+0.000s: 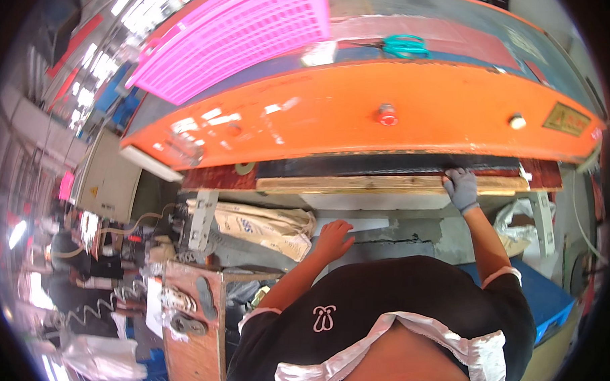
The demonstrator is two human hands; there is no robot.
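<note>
My left hand (pixel 335 240) is bare and held in the air in front of the machine, fingers apart, nothing in it. A grey work glove covers my right hand (pixel 461 189), whose fingers curl over the front edge of a long wooden board (pixel 358 184) near its right end. Behind that edge lies a flat black sheet (pixel 364 165), partly hidden under the orange machine front (pixel 316 116). A dark red bed (pixel 546 173) shows at both ends of the board.
On the machine top are a pink plastic basket (pixel 246 38) and teal-handled scissors (pixel 405 46). A red push button (pixel 387 115) sticks out of the orange front. Below are a printed sack (pixel 259 226) and, at right, a blue platform (pixel 540 300). Shoes rest on a wooden cabinet (pixel 197 359) at left.
</note>
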